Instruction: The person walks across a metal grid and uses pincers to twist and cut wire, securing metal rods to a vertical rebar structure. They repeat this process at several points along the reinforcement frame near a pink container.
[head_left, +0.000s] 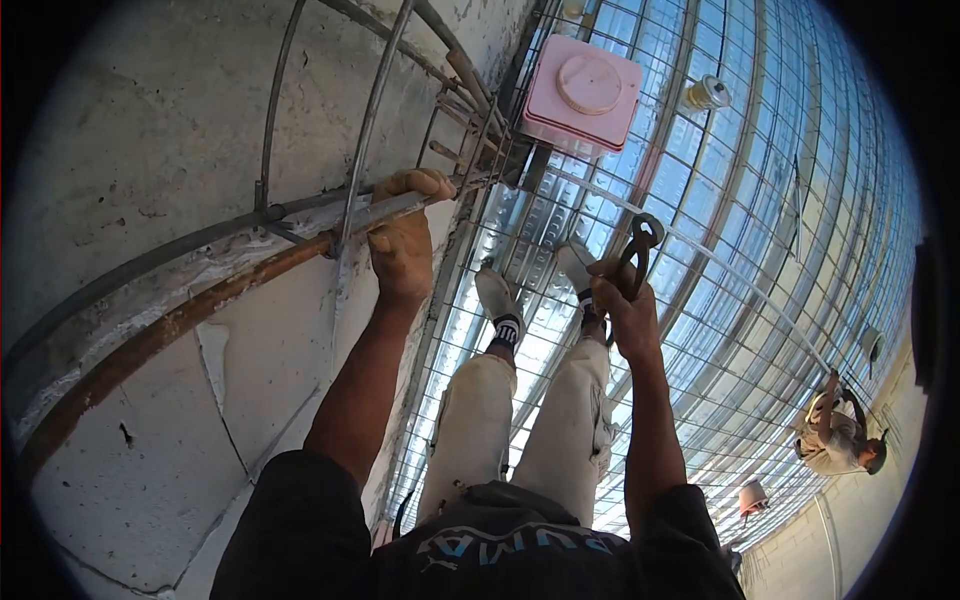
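Observation:
My left hand point(403, 232) is wrapped round a pale, cement-stained bar point(375, 212) beside the wall. Bent grey rods and a rusty bar point(190, 310) run close to it. In my right hand point(628, 310) are dark metal pincers point(642, 245), held by the handles with their rounded jaws pointing away from me, over the wire mesh. Whether anything lies between the jaws cannot be made out.
Wire mesh point(700, 255) lies over shiny metal decking under my feet. A pink container point(583, 95) and a can point(708, 93) are ahead. Another person point(840, 440) crouches at the far right near a reddish bucket point(752, 498). A concrete wall point(160, 130) rises at left.

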